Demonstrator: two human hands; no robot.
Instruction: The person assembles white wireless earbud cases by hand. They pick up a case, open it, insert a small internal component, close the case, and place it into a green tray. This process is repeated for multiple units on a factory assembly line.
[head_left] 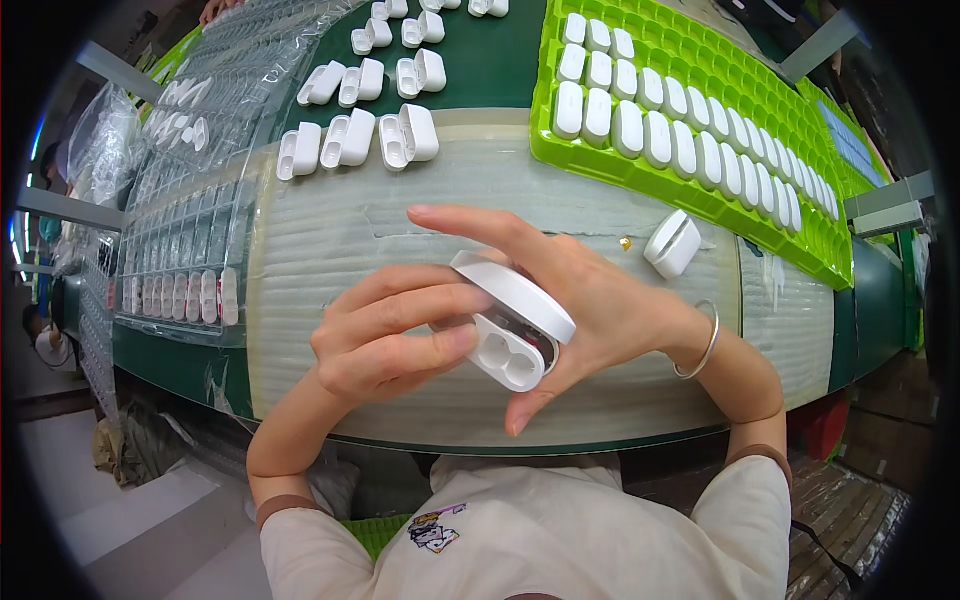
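Observation:
Between my two hands is a white earbud charging case [515,355] with its lid raised; two round wells show in the insert, and a sliver of dark and red inside shows at the gap between insert and shell. My left hand [395,335] pinches the case from its left side, fingers along the lid and insert. Around the right side curves my right hand [590,290], its thumb below the case and its index finger stretched out above. The palm side of the right hand is partly hidden by the case.
Several open white cases [408,137] stand in rows at the back left. A green tray [690,195] at the right holds many closed white cases. A lone white case [673,244] lies before it. Clear plastic trays [180,255] with white inserts sit at the left.

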